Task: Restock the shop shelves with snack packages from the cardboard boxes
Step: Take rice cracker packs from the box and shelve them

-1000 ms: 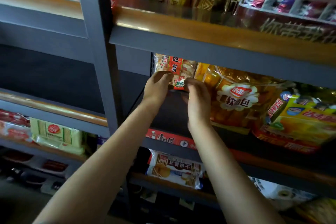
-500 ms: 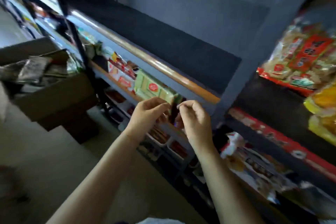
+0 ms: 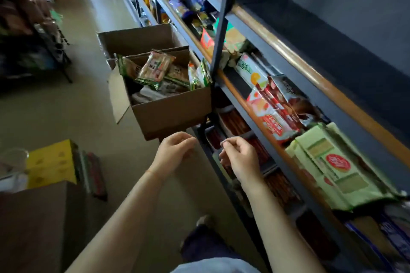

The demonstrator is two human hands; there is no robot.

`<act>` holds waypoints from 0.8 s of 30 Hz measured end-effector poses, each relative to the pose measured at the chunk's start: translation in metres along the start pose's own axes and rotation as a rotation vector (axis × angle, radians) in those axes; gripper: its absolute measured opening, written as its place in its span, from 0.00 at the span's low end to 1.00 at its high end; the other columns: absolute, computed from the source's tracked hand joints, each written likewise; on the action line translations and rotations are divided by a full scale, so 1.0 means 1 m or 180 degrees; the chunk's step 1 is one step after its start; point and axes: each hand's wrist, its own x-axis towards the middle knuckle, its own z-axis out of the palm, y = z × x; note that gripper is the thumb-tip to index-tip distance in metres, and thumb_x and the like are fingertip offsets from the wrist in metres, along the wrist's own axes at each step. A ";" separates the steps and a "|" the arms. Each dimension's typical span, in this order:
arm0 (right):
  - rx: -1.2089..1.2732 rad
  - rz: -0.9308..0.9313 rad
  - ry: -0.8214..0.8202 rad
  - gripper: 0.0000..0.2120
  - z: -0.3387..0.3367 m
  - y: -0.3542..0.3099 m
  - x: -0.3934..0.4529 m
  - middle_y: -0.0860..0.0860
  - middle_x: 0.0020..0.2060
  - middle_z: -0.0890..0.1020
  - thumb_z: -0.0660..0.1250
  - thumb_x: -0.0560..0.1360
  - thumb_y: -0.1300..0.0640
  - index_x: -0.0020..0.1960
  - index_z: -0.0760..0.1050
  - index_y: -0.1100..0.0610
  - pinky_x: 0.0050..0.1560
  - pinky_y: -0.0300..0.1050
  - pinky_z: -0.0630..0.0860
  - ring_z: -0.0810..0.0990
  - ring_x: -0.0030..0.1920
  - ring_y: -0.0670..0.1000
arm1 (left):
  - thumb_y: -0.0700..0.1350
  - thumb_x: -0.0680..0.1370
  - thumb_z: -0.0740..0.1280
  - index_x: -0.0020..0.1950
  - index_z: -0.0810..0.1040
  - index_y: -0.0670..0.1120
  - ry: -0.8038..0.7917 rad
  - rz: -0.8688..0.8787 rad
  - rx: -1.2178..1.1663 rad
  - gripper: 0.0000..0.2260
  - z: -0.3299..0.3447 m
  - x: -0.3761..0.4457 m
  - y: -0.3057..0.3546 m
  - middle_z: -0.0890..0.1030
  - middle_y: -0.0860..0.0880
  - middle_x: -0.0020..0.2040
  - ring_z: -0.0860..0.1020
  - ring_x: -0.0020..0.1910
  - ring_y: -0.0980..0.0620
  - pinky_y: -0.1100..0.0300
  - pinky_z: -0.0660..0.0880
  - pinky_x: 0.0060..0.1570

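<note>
both hands have been drawn back from the upper shelf, where a rice-cracker pack was being seated a second ago. snack packages (image 3: 156, 68) are seen in the open cardboard box (image 3: 170, 108) ahead; the left hand (image 3: 172, 154) and right hand (image 3: 238, 157) are held loosely curled and empty, so another pickup is judged next.

head view looks down along shelves (image 3: 277, 86).

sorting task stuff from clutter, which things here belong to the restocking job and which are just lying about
Job: open brown cardboard box, clear orange-and-white snack packet on top, dark grey metal shelf.
Lying about: yellow carton, closed brown box.
</note>
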 end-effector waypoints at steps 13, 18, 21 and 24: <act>0.0219 0.0220 -0.0420 0.08 0.194 -0.099 0.303 0.52 0.33 0.81 0.62 0.81 0.58 0.45 0.77 0.56 0.37 0.47 0.77 0.79 0.33 0.49 | 0.44 0.79 0.72 0.45 0.86 0.46 0.0394 -0.0169 0.0651 0.05 -0.176 0.297 0.080 0.86 0.47 0.39 0.81 0.36 0.50 0.54 0.78 0.41; -0.0332 -0.0092 -0.0645 0.08 0.250 -0.151 0.406 0.48 0.39 0.83 0.63 0.78 0.49 0.43 0.78 0.48 0.46 0.52 0.82 0.83 0.43 0.52 | 0.44 0.75 0.76 0.42 0.87 0.49 0.0727 0.0101 0.0731 0.02 -0.233 0.377 0.096 0.86 0.50 0.37 0.80 0.34 0.59 0.64 0.77 0.36; -0.0626 -0.0171 -0.0589 0.06 0.290 -0.170 0.459 0.46 0.39 0.83 0.67 0.77 0.50 0.42 0.78 0.48 0.43 0.42 0.76 0.82 0.42 0.45 | 0.45 0.73 0.78 0.39 0.86 0.50 0.0929 0.0020 0.0583 0.04 -0.275 0.433 0.083 0.84 0.54 0.33 0.79 0.32 0.59 0.64 0.76 0.33; -0.0805 -0.0127 -0.0455 0.05 0.336 -0.180 0.511 0.46 0.38 0.83 0.70 0.76 0.54 0.42 0.80 0.51 0.40 0.38 0.73 0.81 0.41 0.44 | 0.46 0.73 0.79 0.38 0.85 0.50 0.1130 0.0017 0.0674 0.05 -0.320 0.505 0.062 0.83 0.57 0.31 0.78 0.33 0.60 0.67 0.74 0.36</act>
